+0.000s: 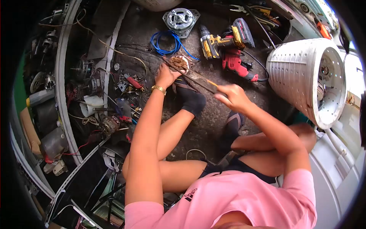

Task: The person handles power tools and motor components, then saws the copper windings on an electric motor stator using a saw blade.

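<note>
My left hand, with a gold watch on the wrist, is closed at the edge of a small round part, brown and rough inside with a whitish rim. It rests close to my shoe on the floor. In my right hand is one end of a long, thin, dark bar-like tool, which slants across the round part toward my left hand. Its exact kind is unclear. An orange strip shows beside the tool, near my right fingers.
Ahead lie a metal motor, coiled blue wire, a yellow cordless drill and a red power drill. A white perforated washer drum stands at the right. Metal rails and scattered motor parts fill the left.
</note>
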The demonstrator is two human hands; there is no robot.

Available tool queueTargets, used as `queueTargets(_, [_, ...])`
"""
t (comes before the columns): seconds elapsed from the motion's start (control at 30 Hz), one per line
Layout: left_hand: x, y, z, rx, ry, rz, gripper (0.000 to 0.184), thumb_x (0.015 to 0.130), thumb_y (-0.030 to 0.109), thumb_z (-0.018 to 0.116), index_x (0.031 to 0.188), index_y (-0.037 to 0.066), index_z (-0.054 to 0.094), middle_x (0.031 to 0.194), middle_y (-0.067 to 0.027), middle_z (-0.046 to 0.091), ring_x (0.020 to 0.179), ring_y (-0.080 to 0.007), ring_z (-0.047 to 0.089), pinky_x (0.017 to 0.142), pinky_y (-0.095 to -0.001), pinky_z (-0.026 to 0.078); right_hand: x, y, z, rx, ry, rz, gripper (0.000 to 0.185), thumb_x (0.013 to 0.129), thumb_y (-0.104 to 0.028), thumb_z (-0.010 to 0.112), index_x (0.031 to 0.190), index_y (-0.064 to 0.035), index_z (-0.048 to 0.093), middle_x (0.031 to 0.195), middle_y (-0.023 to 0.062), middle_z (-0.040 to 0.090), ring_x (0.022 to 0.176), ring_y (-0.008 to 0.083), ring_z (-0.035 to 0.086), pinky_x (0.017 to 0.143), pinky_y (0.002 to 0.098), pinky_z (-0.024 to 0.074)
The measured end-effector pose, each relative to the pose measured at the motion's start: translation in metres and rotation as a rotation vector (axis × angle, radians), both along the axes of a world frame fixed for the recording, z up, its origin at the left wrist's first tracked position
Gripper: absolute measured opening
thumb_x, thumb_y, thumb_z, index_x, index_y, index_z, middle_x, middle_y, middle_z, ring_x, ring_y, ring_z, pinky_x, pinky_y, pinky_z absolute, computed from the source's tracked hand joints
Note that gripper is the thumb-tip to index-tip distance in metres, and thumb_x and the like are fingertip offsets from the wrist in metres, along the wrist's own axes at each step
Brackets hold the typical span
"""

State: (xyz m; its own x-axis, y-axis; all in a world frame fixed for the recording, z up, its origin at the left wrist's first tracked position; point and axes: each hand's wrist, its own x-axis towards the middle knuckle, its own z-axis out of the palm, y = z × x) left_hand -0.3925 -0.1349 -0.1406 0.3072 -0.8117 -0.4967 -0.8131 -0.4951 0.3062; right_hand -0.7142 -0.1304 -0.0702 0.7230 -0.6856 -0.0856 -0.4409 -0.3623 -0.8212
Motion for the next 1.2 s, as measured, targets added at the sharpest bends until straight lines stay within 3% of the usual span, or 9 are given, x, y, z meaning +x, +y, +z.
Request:
queueTargets(0.1, [-0.001,-0.006,0.009,-0.005,-0.019,-0.032,0.096,0.061,0.061,0.079,0.125,-0.002,0.045,0.13,-0.0229,0.052,0.124,-0.0375,0.049,0.099,-0.0483,0.042,-0.012,0.002,0.022,0.008,0.05,0.007,0.04,0.088,-0.044,0.06,0.099,-0.0065,0.066,0.076,0.0181,0.064,0.074,0.0392,0.063,0.063,0.0479,0.0487])
queueTargets(0.17, [0.003,-0.005,0.004,-0.045,-0.023,-0.07,0.097,0.061,0.061,0.079,0.126,-0.002,0.044,0.13,-0.0229,0.052,0.123,-0.0369,0.05,0.099,-0.0482,0.043,0.024,-0.021,-0.001,0.04,-0.028,-0.023,0.032,0.089,-0.035,0.06,0.085,-0.0039,0.061,0.073,0.0193,0.06,0.072,0.0409,0.06,0.063,0.0476,0.0458])
queueTargets(0.27, [0.013,-0.008,0.0,-0.007,0.029,0.008,0.098,0.061,0.063,0.078,0.125,-0.004,0.045,0.127,-0.0242,0.054,0.121,-0.0373,0.052,0.099,-0.0466,0.044,0.048,-0.02,-0.059,-0.075,-0.13,-0.074,0.031,0.086,-0.034,0.064,0.088,-0.0034,0.062,0.076,0.0207,0.061,0.073,0.0402,0.062,0.062,0.046,0.0477])
queueTargets(0.6, [-0.003,-0.01,0.011,0.0,0.0,0.019,0.093,0.064,0.06,0.078,0.122,-0.005,0.046,0.126,-0.0259,0.054,0.119,-0.0399,0.052,0.096,-0.0492,0.044,-0.028,-0.013,0.014,0.015,0.062,0.065,0.039,0.089,-0.046,0.058,0.099,-0.0084,0.067,0.079,0.0182,0.065,0.074,0.0381,0.064,0.063,0.0468,0.0495])
queueTargets(0.77, [0.001,0.0,0.0,-0.062,0.042,-0.015,0.092,0.062,0.059,0.078,0.123,-0.003,0.048,0.126,-0.0251,0.055,0.119,-0.0388,0.053,0.097,-0.0489,0.044,0.087,-0.049,-0.057,0.028,0.023,-0.02,0.039,0.088,-0.047,0.058,0.106,-0.0136,0.068,0.082,0.018,0.067,0.077,0.0366,0.066,0.066,0.0457,0.0511])
queueTargets(0.87, [0.005,-0.003,-0.008,-0.112,0.036,0.013,0.092,0.062,0.059,0.078,0.126,-0.001,0.047,0.129,-0.024,0.054,0.12,-0.0368,0.053,0.098,-0.0483,0.043,0.087,-0.045,-0.072,-0.029,-0.177,-0.028,0.038,0.09,-0.047,0.056,0.101,-0.0133,0.068,0.08,0.02,0.066,0.076,0.0392,0.064,0.065,0.0479,0.0499])
queueTargets(1.03, [0.004,-0.01,0.004,-0.04,-0.021,-0.005,0.095,0.065,0.059,0.078,0.126,-0.003,0.042,0.127,-0.0252,0.055,0.119,-0.0387,0.054,0.098,-0.0492,0.042,0.011,-0.039,-0.022,-0.011,-0.084,0.058,0.036,0.091,-0.037,0.057,0.081,-0.0026,0.057,0.072,0.0207,0.057,0.07,0.0415,0.058,0.061,0.0482,0.0424])
queueTargets(1.1, [-0.005,-0.003,0.011,0.011,-0.035,-0.003,0.094,0.065,0.059,0.078,0.125,-0.004,0.043,0.126,-0.0258,0.055,0.118,-0.0395,0.054,0.097,-0.0494,0.043,-0.021,-0.032,-0.002,0.039,-0.058,0.086,0.04,0.091,-0.046,0.055,0.095,-0.0068,0.066,0.08,0.0189,0.065,0.076,0.0391,0.063,0.063,0.0474,0.0479])
queueTargets(1.2, [-0.003,-0.006,0.013,-0.058,-0.047,-0.03,0.092,0.066,0.059,0.078,0.122,-0.005,0.044,0.124,-0.0266,0.056,0.115,-0.041,0.055,0.095,-0.0487,0.044,-0.002,-0.042,-0.012,0.028,0.002,0.116,0.037,0.09,-0.043,0.059,0.096,-0.0065,0.066,0.08,0.0181,0.065,0.076,0.0389,0.063,0.064,0.0469,0.0486])
